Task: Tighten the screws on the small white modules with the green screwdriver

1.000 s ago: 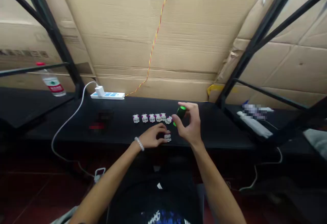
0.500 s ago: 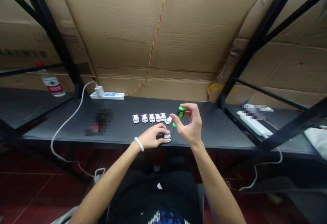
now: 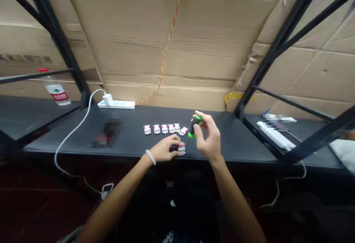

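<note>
My right hand (image 3: 209,137) is closed around a black and green screwdriver (image 3: 194,126), held nearly upright with its tip down at a small white and pink part (image 3: 181,149) near the table's front edge. My left hand (image 3: 165,149), with a beaded bracelet on its wrist, is closed on that part and holds it down on the black table (image 3: 130,141). Just beyond them lies a row of several similar white and pink parts (image 3: 164,129).
A white power strip (image 3: 116,103) with a plugged charger and white cable lies at the back left. A water bottle (image 3: 55,89) stands far left. A dark blurred object (image 3: 108,134) lies left of the parts. Black frame struts and cardboard walls surround the table.
The screwdriver has tipped more upright in my right hand, with my fingers shifted on its handle. My left hand has stayed on the part.
</note>
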The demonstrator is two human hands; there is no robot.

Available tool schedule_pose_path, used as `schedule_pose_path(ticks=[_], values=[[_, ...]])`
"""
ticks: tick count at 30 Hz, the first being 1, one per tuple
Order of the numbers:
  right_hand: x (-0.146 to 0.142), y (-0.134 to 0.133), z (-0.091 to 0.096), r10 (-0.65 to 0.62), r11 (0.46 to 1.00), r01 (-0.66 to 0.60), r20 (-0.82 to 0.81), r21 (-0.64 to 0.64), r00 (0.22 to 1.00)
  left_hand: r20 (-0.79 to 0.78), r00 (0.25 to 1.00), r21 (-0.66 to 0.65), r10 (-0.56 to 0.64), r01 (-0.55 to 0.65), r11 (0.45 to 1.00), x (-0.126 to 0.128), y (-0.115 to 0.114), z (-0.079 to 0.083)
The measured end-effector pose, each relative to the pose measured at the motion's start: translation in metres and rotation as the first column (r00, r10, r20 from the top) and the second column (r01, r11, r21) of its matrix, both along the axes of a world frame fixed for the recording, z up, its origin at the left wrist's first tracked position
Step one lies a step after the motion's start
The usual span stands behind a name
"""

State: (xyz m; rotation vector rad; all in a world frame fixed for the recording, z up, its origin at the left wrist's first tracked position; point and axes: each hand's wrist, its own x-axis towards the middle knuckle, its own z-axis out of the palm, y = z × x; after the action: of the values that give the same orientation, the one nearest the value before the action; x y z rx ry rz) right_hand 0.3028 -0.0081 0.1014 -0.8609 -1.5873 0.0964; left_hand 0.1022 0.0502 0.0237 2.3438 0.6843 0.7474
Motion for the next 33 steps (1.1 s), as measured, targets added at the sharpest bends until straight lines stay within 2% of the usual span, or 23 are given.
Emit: schedule_pose_path(ticks=[2, 5, 7, 12, 17, 23, 28, 33], values=[[0.0004, -0.0013, 0.0004, 0.002, 1.000, -0.002, 0.001, -0.004, 1.000, 0.004, 1.000, -0.002, -0.001, 0.001, 1.000, 0.0002, -0.0003, 0.0002], [0.0010, -0.0021, 0.0014, -0.135, 0.990, 0.134, 0.024, 0.049, 0.991, 0.009, 1.000, -0.001, 0.001, -0.001, 1.000, 0.0004, 0.0001, -0.0002], [0.0018, -0.0019, 0.0020, -0.179, 0.982, 0.177, 0.025, 0.061, 0.984, 0.005, 1.000, -0.003, -0.002, 0.002, 1.000, 0.0004, 0.0004, -0.0005], [0.0045, -0.0025, 0.0034, -0.025, 1.000, 0.025, 0.028, -0.006, 0.999, 0.002, 1.000, -0.007, 0.000, 0.000, 1.000, 0.0003, 0.0005, -0.0005], [0.0039, -0.0018, 0.0028, -0.159, 0.987, 0.158, 0.044, 0.025, 0.986, 0.001, 1.000, 0.008, -0.004, 0.004, 1.000, 0.0003, 0.0008, -0.0007], [0.0063, -0.0012, 0.0001, 0.021, 0.998, -0.019, 0.029, -0.066, 0.999, 0.006, 1.000, -0.003, -0.001, 0.001, 1.000, 0.0001, 0.0008, 0.0001], [0.0073, -0.0011, 0.0021, -0.145, 0.989, 0.146, 0.062, -0.001, 0.987, 0.007, 1.000, 0.010, -0.013, 0.013, 1.000, -0.0002, 0.0005, 0.0009], [0.0102, 0.0028, -0.0048, -0.096, 0.994, 0.096, -0.005, -0.054, 0.995, -0.003, 1.000, 0.004, 0.004, -0.004, 1.000, -0.0002, -0.0007, 0.0023]])
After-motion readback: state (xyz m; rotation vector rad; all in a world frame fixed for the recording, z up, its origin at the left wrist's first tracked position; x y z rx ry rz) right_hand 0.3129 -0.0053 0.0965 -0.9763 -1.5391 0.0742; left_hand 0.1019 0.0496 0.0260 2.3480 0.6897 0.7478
